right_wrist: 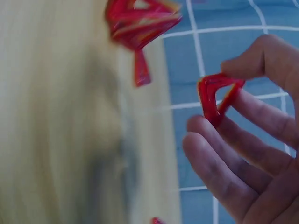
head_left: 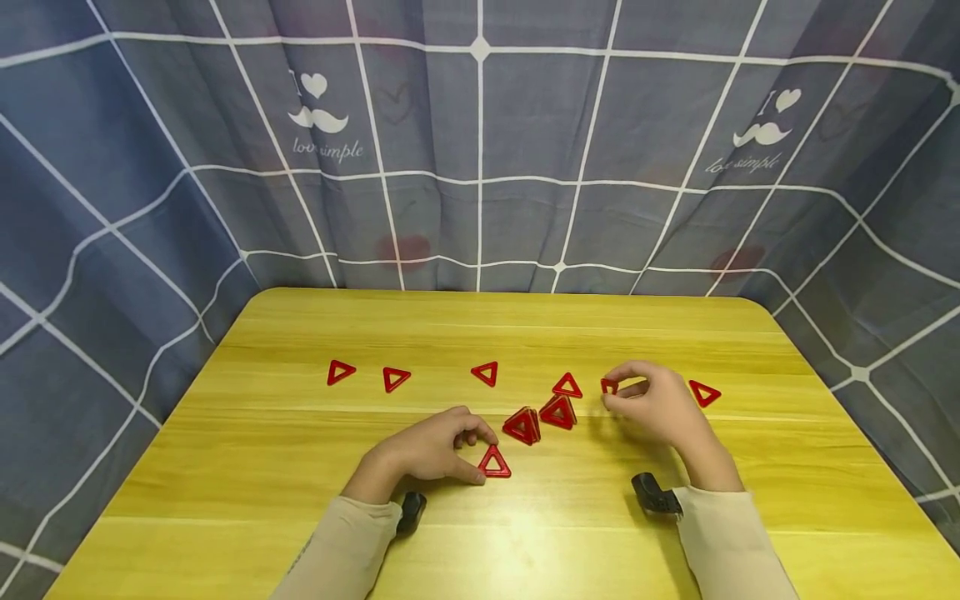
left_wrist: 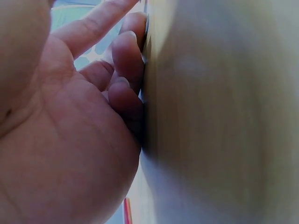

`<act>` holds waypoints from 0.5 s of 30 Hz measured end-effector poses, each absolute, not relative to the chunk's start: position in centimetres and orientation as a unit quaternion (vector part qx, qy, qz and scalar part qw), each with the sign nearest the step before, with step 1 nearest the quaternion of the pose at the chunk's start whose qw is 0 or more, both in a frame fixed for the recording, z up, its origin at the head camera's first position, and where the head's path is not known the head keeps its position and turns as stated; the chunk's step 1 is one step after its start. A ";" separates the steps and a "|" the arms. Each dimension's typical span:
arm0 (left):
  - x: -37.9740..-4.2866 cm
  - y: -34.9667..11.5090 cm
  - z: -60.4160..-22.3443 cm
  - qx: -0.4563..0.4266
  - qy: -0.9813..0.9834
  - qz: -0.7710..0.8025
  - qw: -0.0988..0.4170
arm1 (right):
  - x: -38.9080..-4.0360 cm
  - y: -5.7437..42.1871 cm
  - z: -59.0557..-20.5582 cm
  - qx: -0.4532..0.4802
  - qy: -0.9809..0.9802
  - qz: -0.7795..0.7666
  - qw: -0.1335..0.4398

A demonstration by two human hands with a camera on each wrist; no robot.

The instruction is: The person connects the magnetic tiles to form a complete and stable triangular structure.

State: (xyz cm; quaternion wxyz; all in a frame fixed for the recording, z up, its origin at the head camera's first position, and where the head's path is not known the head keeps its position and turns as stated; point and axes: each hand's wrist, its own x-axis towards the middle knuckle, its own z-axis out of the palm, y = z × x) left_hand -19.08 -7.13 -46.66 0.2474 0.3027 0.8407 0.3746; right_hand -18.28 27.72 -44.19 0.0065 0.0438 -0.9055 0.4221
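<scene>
In the head view, my right hand (head_left: 656,404) pinches a small red triangle frame (head_left: 609,387) between thumb and fingers, raised above the table. The right wrist view shows that triangle (right_wrist: 212,93) tilted, its hollow middle visible. Nearer the front, my left hand (head_left: 431,446) holds another red triangle (head_left: 493,472) at the tabletop, thumb at its lower left corner and forefinger at its top. Two small stacks of red triangles, a left stack (head_left: 521,426) and a right stack (head_left: 558,412), lie between the hands. The left wrist view hides what the fingertips hold.
Single red triangles lie about the wooden table (head_left: 375,325): far-left triangle (head_left: 331,372), second triangle (head_left: 387,381), middle triangle (head_left: 493,373), one behind the right stack (head_left: 567,393), and one beyond the right hand (head_left: 703,402). A dark blue checked curtain (head_left: 525,217) surrounds the table.
</scene>
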 end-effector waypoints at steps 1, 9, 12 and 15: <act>-19.1 -7.1 -46.7 0.302 0.840 0.376 0.248 | -18.0 27.5 -44.0 0.057 -0.901 0.430 0.007; -19.0 -7.1 -46.7 0.303 0.840 0.377 0.246 | -16.6 25.2 -43.6 0.200 -0.863 0.462 -0.037; -19.0 -7.1 -46.7 0.303 0.839 0.380 0.246 | -16.5 24.1 -43.7 0.234 -0.846 0.474 -0.075; -19.0 -7.1 -46.6 0.301 0.838 0.383 0.247 | -16.4 22.8 -43.9 0.254 -0.834 0.477 -0.113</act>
